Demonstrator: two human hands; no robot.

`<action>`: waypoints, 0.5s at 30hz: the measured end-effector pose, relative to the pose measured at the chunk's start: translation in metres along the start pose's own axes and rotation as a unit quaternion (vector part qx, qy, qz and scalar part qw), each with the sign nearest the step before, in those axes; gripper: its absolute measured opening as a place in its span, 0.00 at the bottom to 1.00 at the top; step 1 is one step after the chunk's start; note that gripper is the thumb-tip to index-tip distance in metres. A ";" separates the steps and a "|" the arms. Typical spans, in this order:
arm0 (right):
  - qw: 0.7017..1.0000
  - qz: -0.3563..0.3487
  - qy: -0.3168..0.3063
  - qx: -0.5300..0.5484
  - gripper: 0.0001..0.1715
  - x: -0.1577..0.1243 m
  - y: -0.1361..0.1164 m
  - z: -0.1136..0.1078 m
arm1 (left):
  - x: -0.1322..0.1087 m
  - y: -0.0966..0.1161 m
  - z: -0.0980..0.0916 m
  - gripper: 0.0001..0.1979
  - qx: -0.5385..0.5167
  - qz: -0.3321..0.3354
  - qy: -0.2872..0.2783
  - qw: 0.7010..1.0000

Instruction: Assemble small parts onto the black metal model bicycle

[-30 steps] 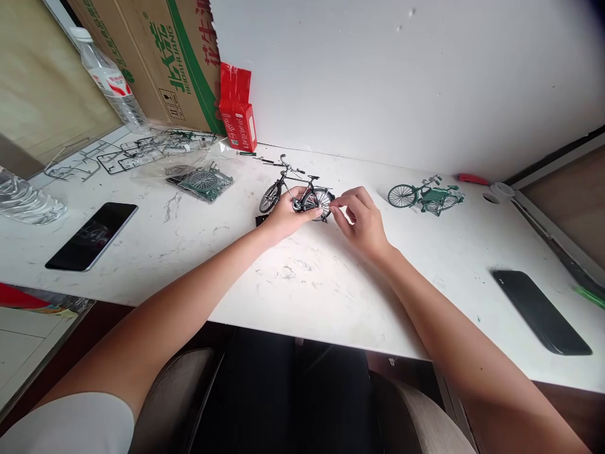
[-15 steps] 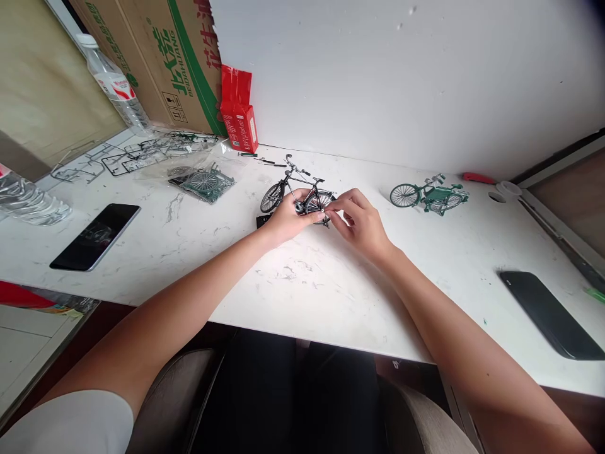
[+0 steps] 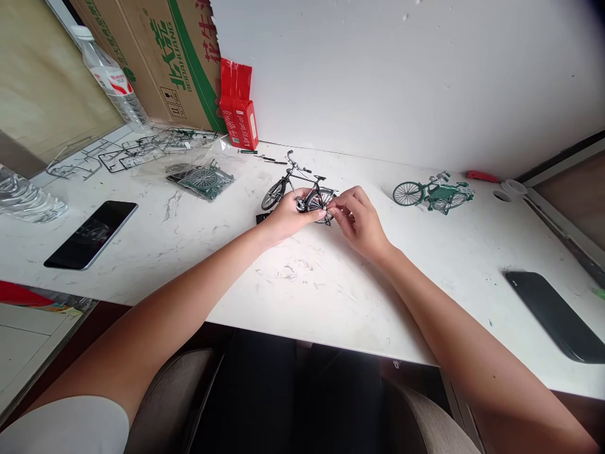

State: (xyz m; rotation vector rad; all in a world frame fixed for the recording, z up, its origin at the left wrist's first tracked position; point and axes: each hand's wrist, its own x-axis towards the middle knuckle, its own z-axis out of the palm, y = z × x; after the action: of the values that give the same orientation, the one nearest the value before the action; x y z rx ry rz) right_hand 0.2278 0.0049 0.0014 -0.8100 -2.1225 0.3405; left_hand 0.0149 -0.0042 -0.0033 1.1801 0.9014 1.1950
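A black model bicycle (image 3: 302, 187) stands tilted over the white table, its handlebar toward the far left. My left hand (image 3: 289, 217) is closed around its lower frame, with the thumb lying along the rear wheel (image 3: 317, 199). At the back of that wheel, the thumb and fingertips of my right hand (image 3: 358, 221) are pinched together, touching the bicycle's rear end. Whatever lies between those fingertips is too small to make out. Beneath my left wrist, a small black piece (image 3: 261, 218) shows partly.
A green model bicycle (image 3: 435, 192) lies to the right, near a black phone-shaped object (image 3: 553, 315). On the left are a phone (image 3: 92, 234), a bagged green kit (image 3: 205, 180), part frames (image 3: 127, 154) and bottles (image 3: 111, 75). A red packet (image 3: 240, 120) stands behind, beside a cardboard box (image 3: 179, 69).
The view has shifted slightly. Both hands keep nearly the same hold on the black model bicycle, with my right fingertips still at its rear wheel.
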 end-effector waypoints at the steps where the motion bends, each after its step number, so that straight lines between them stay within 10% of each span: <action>1: 1.000 0.000 0.004 0.004 0.13 0.000 0.000 0.001 | 0.000 0.000 0.000 0.24 -0.002 0.000 0.000 1.000; 15: 1.000 0.012 0.012 0.024 0.15 0.000 0.006 0.005 | -0.001 0.000 0.001 0.25 0.001 -0.025 0.005 1.000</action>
State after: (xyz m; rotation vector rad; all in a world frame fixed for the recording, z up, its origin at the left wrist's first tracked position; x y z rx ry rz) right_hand 0.2265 0.0095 -0.0041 -0.8092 -2.0764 0.3903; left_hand 0.0161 -0.0050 -0.0033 1.1472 0.9341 1.1602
